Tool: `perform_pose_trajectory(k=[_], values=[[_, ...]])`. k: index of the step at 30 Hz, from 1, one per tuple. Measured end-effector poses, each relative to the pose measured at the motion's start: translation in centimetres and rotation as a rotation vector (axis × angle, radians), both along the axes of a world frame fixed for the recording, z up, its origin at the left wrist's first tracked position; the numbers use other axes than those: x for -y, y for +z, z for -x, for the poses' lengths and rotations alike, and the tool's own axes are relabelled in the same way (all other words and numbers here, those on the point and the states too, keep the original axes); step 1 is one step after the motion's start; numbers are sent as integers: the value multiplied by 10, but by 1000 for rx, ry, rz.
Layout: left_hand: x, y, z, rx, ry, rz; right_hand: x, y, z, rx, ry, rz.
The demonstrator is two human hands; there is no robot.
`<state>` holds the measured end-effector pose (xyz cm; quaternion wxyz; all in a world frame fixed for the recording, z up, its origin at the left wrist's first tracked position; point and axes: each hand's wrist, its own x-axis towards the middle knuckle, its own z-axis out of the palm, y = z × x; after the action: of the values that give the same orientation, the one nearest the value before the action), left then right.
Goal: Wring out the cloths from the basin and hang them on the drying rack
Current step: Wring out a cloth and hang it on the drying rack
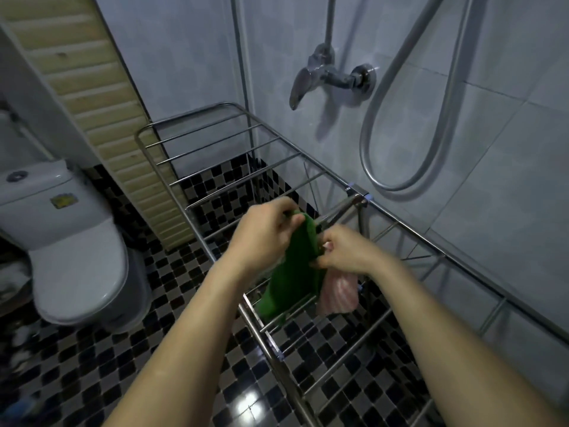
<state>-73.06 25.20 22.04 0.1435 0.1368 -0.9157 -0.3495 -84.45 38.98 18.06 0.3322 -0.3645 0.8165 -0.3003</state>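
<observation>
left hand point(264, 235): I see it gripping the top corner of the green cloth point(292, 272), fingers curled, probably to keep it spread.
right hand point(345, 251): pinches that cloth's three o'clock edge; I judge it is drawing it flat over a rail.
pink cloth point(338, 291): hangs at five o'clock of the right hand; held or on a rail, I cannot tell.
drying rack point(215, 143): steel rails along the wall, under both cloths.
room: checkered floor point(92, 365); toilet point(70, 241) at nine o'clock; shower tap point(332, 75) at one o'clock.
basin: not in view.
</observation>
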Motion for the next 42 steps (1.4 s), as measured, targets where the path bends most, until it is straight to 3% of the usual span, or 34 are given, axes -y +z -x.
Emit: perform_pose_trajectory(k=[2, 8, 12, 15, 18, 23, 33, 37, 42], values=[[7, 6, -3, -55, 48, -88, 0, -20, 1, -13, -66, -22], [23, 2, -19, -207, 170, -342, 3, -44, 7, -373, -276, -169], [45, -15, -32, -198, 252, -423, 2, -50, 21, -426, -391, -226], [61, -32, -47, -48, 287, -335, 3, -41, 41, -464, -481, -165], [78, -52, -60, 86, 330, -302, 22, -26, 62, -370, -539, -18], [107, -76, -55, 136, 409, -315, 68, -21, 85, -288, -643, 103], [149, -116, 2, 272, 593, -174, 141, -56, 115, -443, -689, -12], [153, -125, 7, 317, 572, -132, 146, -67, 120, -413, -706, -87], [156, -129, 0, 419, 515, 5, 139, -77, 115, -412, -515, -208]])
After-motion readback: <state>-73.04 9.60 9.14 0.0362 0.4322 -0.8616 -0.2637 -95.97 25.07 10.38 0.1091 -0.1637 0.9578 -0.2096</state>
